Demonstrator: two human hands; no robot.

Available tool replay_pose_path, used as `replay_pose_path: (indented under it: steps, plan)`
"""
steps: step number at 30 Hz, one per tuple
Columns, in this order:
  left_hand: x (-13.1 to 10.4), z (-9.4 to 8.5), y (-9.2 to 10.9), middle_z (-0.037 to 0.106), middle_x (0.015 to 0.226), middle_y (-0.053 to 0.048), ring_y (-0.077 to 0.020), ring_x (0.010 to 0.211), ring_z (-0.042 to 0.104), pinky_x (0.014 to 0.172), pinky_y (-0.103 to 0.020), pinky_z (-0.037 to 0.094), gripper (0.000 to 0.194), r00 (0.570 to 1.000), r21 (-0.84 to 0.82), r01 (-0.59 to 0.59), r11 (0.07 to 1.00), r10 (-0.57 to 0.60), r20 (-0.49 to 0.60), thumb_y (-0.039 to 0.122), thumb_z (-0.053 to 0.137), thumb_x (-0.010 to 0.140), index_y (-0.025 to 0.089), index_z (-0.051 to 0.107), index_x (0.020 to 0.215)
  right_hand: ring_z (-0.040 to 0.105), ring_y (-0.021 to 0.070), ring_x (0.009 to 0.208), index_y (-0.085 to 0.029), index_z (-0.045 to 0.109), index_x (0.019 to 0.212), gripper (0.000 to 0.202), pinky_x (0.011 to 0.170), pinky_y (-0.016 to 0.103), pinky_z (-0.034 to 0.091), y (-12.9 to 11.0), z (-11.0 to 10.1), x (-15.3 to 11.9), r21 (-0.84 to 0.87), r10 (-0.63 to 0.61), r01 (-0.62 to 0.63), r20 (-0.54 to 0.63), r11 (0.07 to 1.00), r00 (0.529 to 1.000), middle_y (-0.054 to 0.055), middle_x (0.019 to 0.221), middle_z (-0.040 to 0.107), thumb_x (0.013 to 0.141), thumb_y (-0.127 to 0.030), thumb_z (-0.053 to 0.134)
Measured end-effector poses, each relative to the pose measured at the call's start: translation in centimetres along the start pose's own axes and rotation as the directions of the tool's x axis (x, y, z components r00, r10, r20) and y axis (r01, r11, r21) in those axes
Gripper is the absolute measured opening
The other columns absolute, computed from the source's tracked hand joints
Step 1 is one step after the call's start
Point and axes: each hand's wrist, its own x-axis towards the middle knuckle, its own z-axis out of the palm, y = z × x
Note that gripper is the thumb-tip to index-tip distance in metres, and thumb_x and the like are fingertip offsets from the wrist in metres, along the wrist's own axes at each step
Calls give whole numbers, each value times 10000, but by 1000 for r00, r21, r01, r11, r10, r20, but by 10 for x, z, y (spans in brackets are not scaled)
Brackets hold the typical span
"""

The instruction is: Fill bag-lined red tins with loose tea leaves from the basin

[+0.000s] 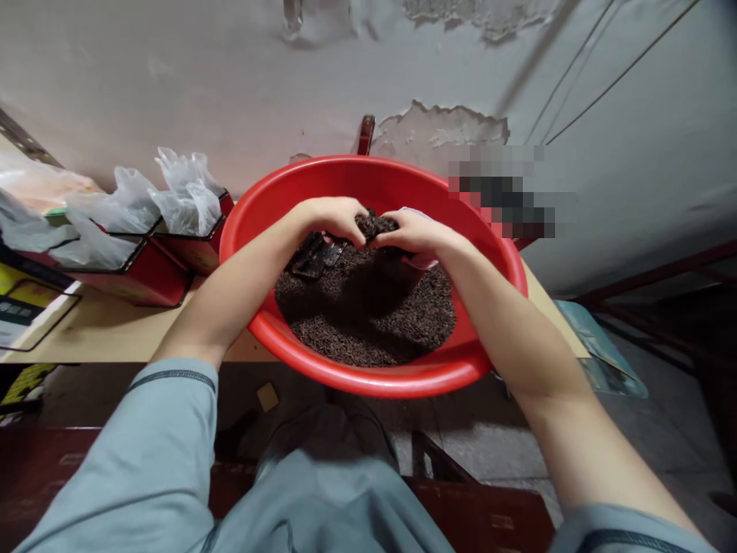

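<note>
A large red plastic basin (368, 382) holds a bed of loose, dark brown tea leaves (368, 338). Above them, my left hand (337, 219) and my right hand (418, 234) meet with curled fingers around a dark clump of tea leaves (375, 225). Pale, thin film like a plastic bag (424, 262) shows at the edge of my right hand; how far it reaches is hidden. Below my left hand, a dark, shiny scoop-like piece (311, 257) lies on the tea leaves. The undersides of both hands are out of sight.
Red boxes (143, 275) lined with clear plastic bags (190, 201) stand left of the basin on a pale wooden tabletop (115, 322). A peeling wall (190, 84) rises behind. A dark red bench (484, 507) is below; right of the table is a teal item (604, 353).
</note>
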Motion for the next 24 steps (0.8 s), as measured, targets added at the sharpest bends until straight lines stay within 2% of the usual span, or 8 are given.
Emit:
replay_pose_path:
  steps: [2, 4, 7, 12, 16, 20, 22, 24]
  plan:
    - [6, -15, 11, 720, 1020, -57, -304, 1058, 689, 833, -342, 536, 687, 997, -26, -25, 999, 23, -68, 366, 745, 721, 218, 678, 1389, 680, 223, 796, -199, 701, 1042, 274, 691, 338, 584, 9, -12, 1, 75, -34, 47, -163, 996, 986, 48, 872, 717, 813, -349, 718]
    - [20, -25, 23, 700, 1047, -64, -317, 1082, 677, 844, -356, 527, 713, 994, -72, -27, 997, 19, -105, 335, 748, 735, 201, 632, 1426, 686, 237, 823, -181, 680, 1125, 339, 708, 365, 598, 22, -19, 6, 159, -46, 98, -301, 982, 952, 64, 890, 714, 831, -349, 669]
    - [47, -28, 39, 694, 1075, -65, -305, 1065, 675, 843, -366, 526, 693, 981, -141, -60, 988, 32, -190, 278, 744, 752, 184, 600, 1423, 690, 251, 852, -165, 636, 1246, 446, 719, 408, 611, 43, -22, 17, 257, -23, 144, -423, 956, 906, 85, 939, 721, 825, -309, 615]
    - [72, -12, 60, 707, 1146, -76, -279, 1065, 664, 878, -366, 538, 658, 928, -209, -162, 964, 77, -365, 155, 744, 748, 153, 588, 1386, 708, 268, 887, -164, 627, 1291, 549, 785, 469, 610, 65, -28, 29, 351, 39, 150, -476, 925, 878, 120, 1024, 745, 746, -205, 576]
    - [72, -3, 70, 694, 1211, -106, -292, 1119, 659, 905, -380, 535, 662, 917, -263, -207, 942, 94, -387, 118, 679, 821, 132, 502, 1459, 717, 269, 884, -158, 626, 1314, 558, 789, 488, 604, 76, -41, 29, 358, 42, 147, -472, 922, 880, 127, 1049, 749, 760, -200, 562]
    - [64, -6, 65, 681, 1297, -127, -297, 1203, 638, 966, -394, 521, 705, 912, -256, -316, 914, 218, -347, 132, 683, 810, 132, 487, 1487, 714, 253, 850, -168, 667, 1282, 462, 736, 468, 617, 67, -48, 14, 334, 19, 163, -480, 928, 877, 111, 1027, 753, 835, -226, 565]
    - [53, -10, 55, 682, 1328, -116, -305, 1261, 614, 1022, -396, 507, 682, 890, -214, -387, 897, 303, -341, 177, 725, 769, 146, 570, 1432, 718, 236, 864, -159, 717, 1188, 360, 783, 450, 615, 50, -45, 1, 265, 10, 165, -554, 950, 833, 108, 1013, 761, 870, -206, 554]
    - [39, -13, 42, 706, 1315, -95, -314, 1280, 604, 1063, -393, 492, 591, 878, -153, -410, 899, 344, -333, 217, 749, 740, 169, 678, 1325, 722, 237, 911, -136, 765, 1048, 270, 875, 437, 590, 29, -38, -11, 150, 1, 123, -636, 981, 772, 133, 1013, 772, 854, -129, 578]
